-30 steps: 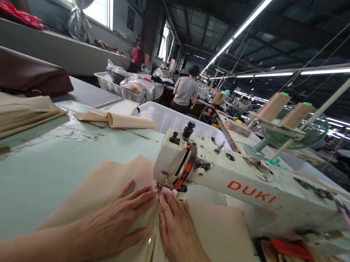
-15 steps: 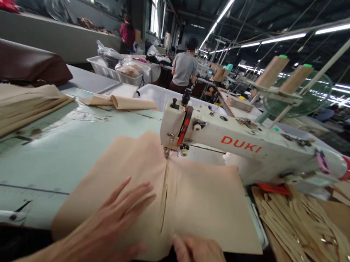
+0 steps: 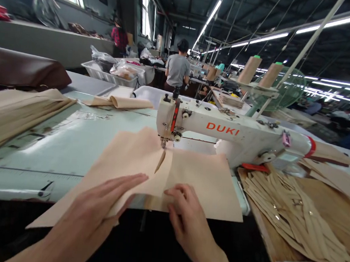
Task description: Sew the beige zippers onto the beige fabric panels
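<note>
A beige sheet of material (image 3: 195, 179) lies on the pale green table under the needle of a white DUKI sewing machine (image 3: 224, 134). A seam line runs from the needle toward me. My left hand (image 3: 98, 210) rests flat on the sheet's near left part, fingers stretched out. My right hand (image 3: 187, 215) presses on the sheet's near edge beside the seam, fingers bent down; I cannot make out a grip under them.
Stacked beige pieces (image 3: 11, 109) and a brown roll (image 3: 21, 69) lie at left. A folded beige piece (image 3: 118, 101) sits behind. Many cut strips (image 3: 294, 214) cover a board at right. Thread cones (image 3: 250, 70) stand behind the machine. A person in grey (image 3: 176, 70) works far off.
Both hands slid back from the needle toward the near edge of the sheet. The sheet's near edge now hangs over the table front. The view pulled back.
</note>
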Tool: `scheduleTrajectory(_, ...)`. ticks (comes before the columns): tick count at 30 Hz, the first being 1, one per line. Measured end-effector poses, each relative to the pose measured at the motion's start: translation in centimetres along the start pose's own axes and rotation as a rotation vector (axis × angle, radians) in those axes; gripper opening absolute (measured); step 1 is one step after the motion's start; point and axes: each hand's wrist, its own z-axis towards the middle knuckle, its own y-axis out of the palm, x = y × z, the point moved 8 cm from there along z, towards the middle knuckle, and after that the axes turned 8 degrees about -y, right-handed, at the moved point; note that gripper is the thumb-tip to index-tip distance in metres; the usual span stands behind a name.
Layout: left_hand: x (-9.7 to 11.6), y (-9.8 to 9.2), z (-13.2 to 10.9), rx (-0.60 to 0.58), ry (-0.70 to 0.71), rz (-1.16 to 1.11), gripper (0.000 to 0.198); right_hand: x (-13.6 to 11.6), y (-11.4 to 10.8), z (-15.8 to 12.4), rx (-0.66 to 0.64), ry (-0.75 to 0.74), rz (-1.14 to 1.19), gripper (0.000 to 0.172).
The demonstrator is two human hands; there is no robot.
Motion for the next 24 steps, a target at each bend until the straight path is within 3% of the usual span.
scheduleTrajectory(3,-0.3,-2.1,2.5,-0.033,-0.205,-0.062,0.041,-0.3,3.1,1.4,-0.111,-0.118,-0.118,0.056)
scheduleTrajectory(6,0.3,-2.8,3.9,-0.059,-0.255,-0.065,0.046,0.1,4.9,2.2,-0.062,-0.135,-0.103,0.041)
scheduleTrajectory(9,0.5,-2.6,4.4,-0.077,-0.241,-0.090,0.044,0.8,3.7,2.2,0.154,-0.107,0.140,0.020)
scheduleTrajectory(12,0.1,-2.0,4.3,-0.102,-0.242,-0.122,0.041,2.4,2.4,1.2,0.329,-0.007,0.318,0.015)
scheduleTrajectory(17,-0.5,-0.9,4.0,-0.214,-0.275,-0.222,0.037,2.8,2.8,0.4,0.197,-0.090,0.102,0.017)
scheduleTrajectory(24,0.4,-0.7,3.8,-0.265,-0.263,-0.276,0.037,2.9,1.7,1.1,0.157,-0.070,0.114,0.012)
